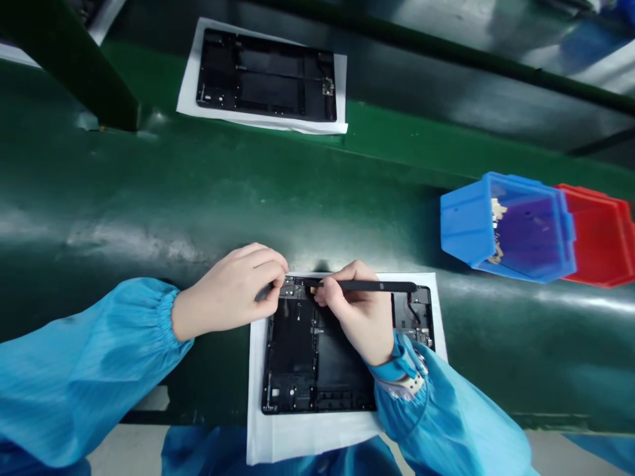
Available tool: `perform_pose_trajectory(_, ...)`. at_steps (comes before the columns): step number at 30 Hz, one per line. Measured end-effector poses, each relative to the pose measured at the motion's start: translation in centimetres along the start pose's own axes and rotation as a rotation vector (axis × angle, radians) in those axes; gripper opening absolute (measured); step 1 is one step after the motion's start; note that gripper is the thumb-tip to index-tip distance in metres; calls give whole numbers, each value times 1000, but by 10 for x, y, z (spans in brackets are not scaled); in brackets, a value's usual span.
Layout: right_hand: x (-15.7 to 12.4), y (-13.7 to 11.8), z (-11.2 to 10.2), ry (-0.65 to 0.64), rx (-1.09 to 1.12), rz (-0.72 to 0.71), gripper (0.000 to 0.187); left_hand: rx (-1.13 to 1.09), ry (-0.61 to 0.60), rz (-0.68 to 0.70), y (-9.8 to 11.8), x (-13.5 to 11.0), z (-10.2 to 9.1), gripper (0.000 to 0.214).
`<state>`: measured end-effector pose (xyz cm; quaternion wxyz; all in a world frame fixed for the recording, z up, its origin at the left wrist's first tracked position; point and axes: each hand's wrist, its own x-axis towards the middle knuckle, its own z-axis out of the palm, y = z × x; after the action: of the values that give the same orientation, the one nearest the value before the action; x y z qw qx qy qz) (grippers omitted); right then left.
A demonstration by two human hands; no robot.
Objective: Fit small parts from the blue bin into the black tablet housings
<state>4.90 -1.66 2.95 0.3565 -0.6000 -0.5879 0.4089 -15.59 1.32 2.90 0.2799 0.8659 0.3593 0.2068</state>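
One view, from the person's head, looks forward and steeply down onto the left hand [233, 291] and right hand [360, 317], which lie close beneath it at lower centre. Beyond the hands the green bench [149, 198] stretches to the top edge, and the blue bin [466, 225], well right of the right hand, falls inside the frame.

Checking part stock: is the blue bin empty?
Not empty: the blue bin holds a few pale small parts along its left inner wall.

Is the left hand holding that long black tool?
No, the black tool lies in the right hand, while the left hand pinches at the black frame along its top edge.
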Motion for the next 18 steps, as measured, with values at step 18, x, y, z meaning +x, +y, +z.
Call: perform_pose_trajectory(18,-3,-3,1,-17,-13,10,14,-9,-38,-16,3,1,-3,11)
